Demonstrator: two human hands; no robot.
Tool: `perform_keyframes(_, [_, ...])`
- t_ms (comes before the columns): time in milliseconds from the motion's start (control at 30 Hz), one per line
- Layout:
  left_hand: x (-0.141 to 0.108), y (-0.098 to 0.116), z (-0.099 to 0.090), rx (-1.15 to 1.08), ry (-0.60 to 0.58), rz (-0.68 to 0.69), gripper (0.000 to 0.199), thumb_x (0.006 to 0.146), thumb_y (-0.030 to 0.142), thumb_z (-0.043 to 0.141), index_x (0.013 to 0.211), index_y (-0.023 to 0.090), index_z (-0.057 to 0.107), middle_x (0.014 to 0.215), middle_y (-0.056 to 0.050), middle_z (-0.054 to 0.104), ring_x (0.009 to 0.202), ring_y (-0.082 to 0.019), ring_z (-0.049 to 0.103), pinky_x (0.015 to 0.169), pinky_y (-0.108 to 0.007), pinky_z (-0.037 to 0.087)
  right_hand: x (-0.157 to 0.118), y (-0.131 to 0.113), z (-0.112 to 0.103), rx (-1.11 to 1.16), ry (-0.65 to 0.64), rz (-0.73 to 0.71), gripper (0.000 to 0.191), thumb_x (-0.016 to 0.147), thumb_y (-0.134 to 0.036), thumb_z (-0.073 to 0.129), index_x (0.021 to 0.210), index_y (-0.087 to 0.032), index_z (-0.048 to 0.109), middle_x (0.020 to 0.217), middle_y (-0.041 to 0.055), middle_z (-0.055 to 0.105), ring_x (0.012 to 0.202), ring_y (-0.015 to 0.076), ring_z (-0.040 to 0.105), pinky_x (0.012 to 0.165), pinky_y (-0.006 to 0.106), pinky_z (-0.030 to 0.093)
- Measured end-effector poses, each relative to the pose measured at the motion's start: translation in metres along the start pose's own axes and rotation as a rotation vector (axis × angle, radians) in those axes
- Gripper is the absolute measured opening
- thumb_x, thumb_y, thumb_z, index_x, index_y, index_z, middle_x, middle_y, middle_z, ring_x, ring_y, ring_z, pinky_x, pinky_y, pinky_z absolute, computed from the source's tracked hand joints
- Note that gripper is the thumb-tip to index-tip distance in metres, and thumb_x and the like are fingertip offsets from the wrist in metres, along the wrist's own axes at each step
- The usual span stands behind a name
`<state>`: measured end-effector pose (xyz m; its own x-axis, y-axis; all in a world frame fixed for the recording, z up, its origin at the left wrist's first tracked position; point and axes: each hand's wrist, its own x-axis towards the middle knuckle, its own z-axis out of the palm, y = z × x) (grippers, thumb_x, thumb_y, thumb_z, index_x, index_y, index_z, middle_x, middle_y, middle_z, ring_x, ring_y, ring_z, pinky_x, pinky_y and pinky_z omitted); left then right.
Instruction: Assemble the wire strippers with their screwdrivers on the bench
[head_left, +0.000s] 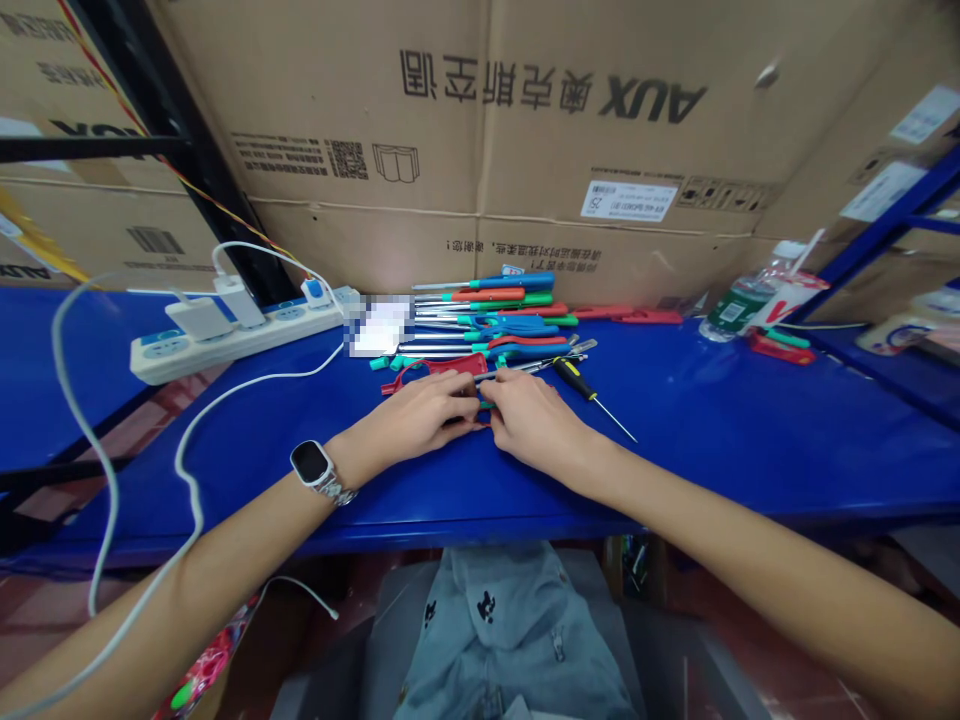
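Note:
My left hand and my right hand meet near the front of the blue table, fingers closed in a pinch. Between them show bits of green and red and a thin metal rod; the fingers hide most of what they hold. Just behind my left hand lies a red plastic handle piece with a loop. Beyond both hands is a pile of long-nozzle lighters with red, blue, orange and green handles and metal tubes. A black and yellow screwdriver rests right of my right hand.
A white power strip with plugs and trailing cables stands at left. Large cardboard boxes wall off the back. At right are a plastic bottle, a cup and red pieces. More red handles lie behind.

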<state>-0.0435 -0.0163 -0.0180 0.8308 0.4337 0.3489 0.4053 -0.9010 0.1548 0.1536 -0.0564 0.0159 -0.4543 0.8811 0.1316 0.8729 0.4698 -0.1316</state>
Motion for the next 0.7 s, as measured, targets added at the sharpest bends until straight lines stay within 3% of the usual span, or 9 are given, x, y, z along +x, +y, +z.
perform_keyframes(200, [0.0014, 0.0019, -0.0002, -0.027, 0.003, -0.017, 0.021, 0.103, 0.026, 0.054, 0.096, 0.020, 0.073, 0.107, -0.008, 0.064, 0.097, -0.023, 0.063, 0.092, -0.040, 0.052, 0.0013, -0.0013, 0.0014, -0.008, 0.005, -0.007, 0.030, 0.084, -0.003, 0.054, 0.105, -0.013, 0.072, 0.100, 0.0132, 0.066, 0.082, 0.0195, 0.058, 0.070, 0.032, 0.037])
perform_keyframes(700, [0.0021, 0.0019, 0.0017, 0.043, 0.023, 0.021, 0.023, 0.104, 0.026, 0.051, 0.099, 0.018, 0.072, 0.103, -0.009, 0.063, 0.090, -0.022, 0.062, 0.083, -0.037, 0.052, -0.0007, 0.0074, 0.0036, -0.017, 0.012, -0.102, 0.022, 0.088, -0.004, 0.055, 0.096, -0.015, 0.072, 0.101, 0.0110, 0.065, 0.088, 0.0206, 0.057, 0.071, 0.032, 0.038])
